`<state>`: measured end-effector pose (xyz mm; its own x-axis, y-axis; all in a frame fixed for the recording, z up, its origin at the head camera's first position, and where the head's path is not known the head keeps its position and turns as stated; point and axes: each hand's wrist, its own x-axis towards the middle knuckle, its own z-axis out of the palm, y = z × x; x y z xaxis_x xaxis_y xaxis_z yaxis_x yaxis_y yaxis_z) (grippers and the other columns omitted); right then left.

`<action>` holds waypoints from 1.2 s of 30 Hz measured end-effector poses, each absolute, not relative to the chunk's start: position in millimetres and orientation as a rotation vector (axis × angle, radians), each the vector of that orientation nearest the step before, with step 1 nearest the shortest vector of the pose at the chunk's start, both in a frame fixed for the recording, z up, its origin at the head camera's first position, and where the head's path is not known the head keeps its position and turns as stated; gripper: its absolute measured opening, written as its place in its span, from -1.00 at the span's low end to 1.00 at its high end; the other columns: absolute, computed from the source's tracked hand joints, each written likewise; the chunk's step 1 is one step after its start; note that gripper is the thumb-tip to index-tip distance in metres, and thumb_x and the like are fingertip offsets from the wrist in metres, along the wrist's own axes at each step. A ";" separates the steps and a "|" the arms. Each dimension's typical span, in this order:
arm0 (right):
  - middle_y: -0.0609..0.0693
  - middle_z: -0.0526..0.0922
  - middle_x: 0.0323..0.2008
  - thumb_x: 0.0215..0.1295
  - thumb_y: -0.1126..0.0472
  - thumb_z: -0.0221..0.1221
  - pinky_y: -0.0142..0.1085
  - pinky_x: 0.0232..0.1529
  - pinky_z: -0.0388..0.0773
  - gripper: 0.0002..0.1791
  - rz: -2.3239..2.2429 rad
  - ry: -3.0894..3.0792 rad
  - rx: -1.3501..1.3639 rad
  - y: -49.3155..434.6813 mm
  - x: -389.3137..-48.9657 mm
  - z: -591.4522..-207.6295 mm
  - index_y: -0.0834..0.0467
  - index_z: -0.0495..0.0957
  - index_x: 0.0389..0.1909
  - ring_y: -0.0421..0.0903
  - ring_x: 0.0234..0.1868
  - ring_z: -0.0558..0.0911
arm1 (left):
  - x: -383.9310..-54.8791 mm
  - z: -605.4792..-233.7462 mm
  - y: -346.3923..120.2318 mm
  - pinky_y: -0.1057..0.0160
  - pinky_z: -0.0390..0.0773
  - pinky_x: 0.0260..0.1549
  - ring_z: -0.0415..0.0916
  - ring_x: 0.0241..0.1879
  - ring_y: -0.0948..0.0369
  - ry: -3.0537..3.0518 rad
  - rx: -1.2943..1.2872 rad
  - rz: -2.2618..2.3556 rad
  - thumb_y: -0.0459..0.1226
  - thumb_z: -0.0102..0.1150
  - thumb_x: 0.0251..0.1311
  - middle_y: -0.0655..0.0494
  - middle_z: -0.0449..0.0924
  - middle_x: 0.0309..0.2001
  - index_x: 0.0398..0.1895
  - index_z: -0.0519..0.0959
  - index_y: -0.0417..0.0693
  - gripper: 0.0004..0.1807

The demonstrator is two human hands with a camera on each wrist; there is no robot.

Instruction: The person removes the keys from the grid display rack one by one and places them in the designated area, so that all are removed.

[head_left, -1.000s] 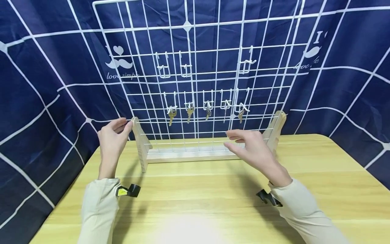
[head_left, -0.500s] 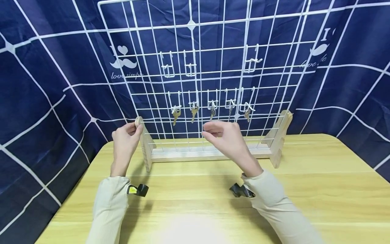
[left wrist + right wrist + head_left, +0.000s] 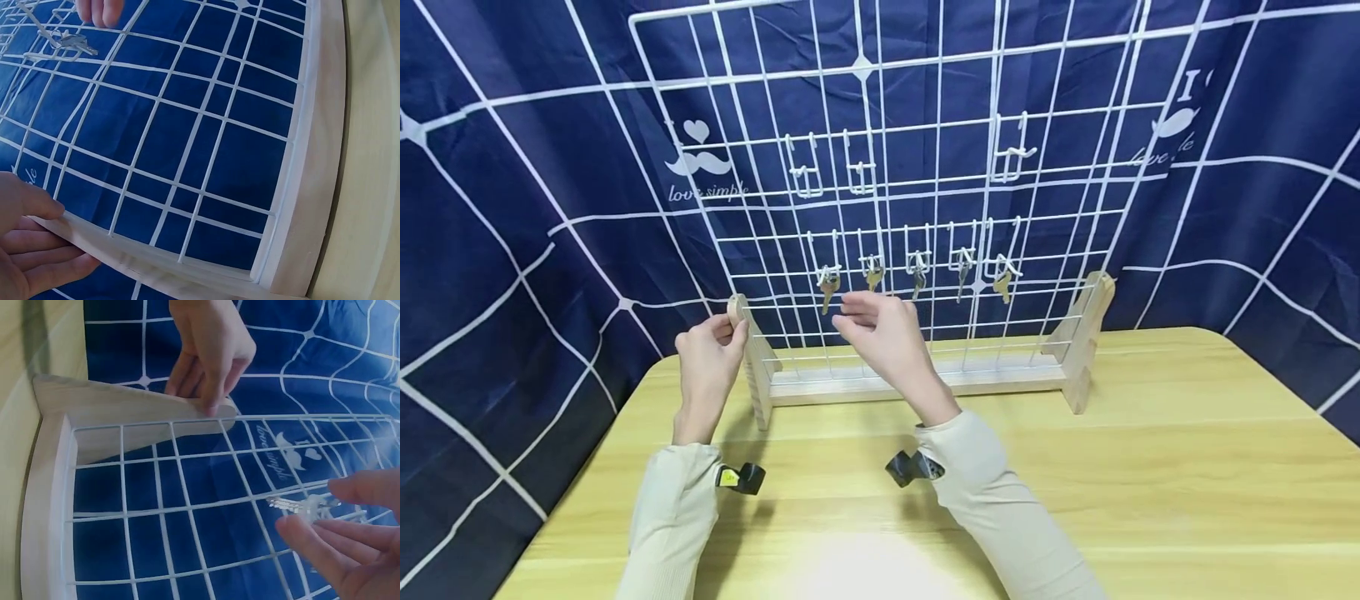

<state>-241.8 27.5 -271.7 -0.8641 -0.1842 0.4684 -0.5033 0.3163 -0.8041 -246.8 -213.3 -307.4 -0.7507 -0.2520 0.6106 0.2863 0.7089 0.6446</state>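
Note:
My left hand [image 3: 707, 360] pinches the top of the wooden upright [image 3: 760, 358] at the left end of a white wire grid rack. In the left wrist view its thumb and fingers lie on either side of the wood. My right hand [image 3: 891, 342] is raised in front of the grid, just right of the leftmost brass key [image 3: 829, 290], which hangs on a white hook. Seen from the right wrist, thumb and fingers stand apart around that key [image 3: 289, 504]; contact is not visible. Several more keys, such as a silver key [image 3: 918, 282], hang in the same row.
Above the keys, white hooks [image 3: 859, 171] hang on the grid with nothing on them. The right wooden upright [image 3: 1086, 342] and a bottom bar [image 3: 1000, 383] stand on the light wooden table [image 3: 1187, 467]. Dark blue patterned cloth [image 3: 1262, 250] surrounds the table behind and at the sides.
My right hand has moved left along the front of the grid, from near the rightmost keys to beside the leftmost key. My left hand stays at the left upright.

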 end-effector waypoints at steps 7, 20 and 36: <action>0.27 0.79 0.10 0.51 0.29 0.32 -0.16 0.13 0.71 -0.58 1.666 -2.335 0.573 16.5 -249.2 -273.4 0.43 0.64 0.27 0.15 0.10 0.81 | -244.5 -306.8 -214.8 -0.26 0.70 -0.06 0.79 -0.16 -0.31 -2.177 -0.037 -0.965 -0.47 0.24 0.36 -0.45 0.75 -0.23 -0.12 0.73 -0.58 -0.77; 0.31 0.81 0.00 0.56 0.42 0.25 -0.26 -0.09 0.77 -0.72 2.261 -1.905 0.316 -3.1 -255.5 -270.4 0.42 0.53 0.18 0.16 0.02 0.83 | -244.8 -308.6 -216.6 0.77 0.23 -0.35 0.80 -0.21 -0.31 -2.135 -0.036 -0.999 -0.47 0.27 0.36 -0.44 0.75 -0.26 -0.13 0.73 -0.59 -0.78; 0.40 0.77 0.04 0.59 0.40 0.23 -0.34 -0.18 0.76 -0.71 2.372 -1.993 0.284 -6.6 -259.7 -271.7 0.51 0.61 0.18 -0.09 -0.26 0.84 | -247.7 -311.2 -213.8 0.74 0.28 -0.35 0.81 -0.20 -0.28 -2.149 -0.049 -0.996 -0.46 0.27 0.36 -0.41 0.77 -0.26 -0.13 0.74 -0.57 -0.78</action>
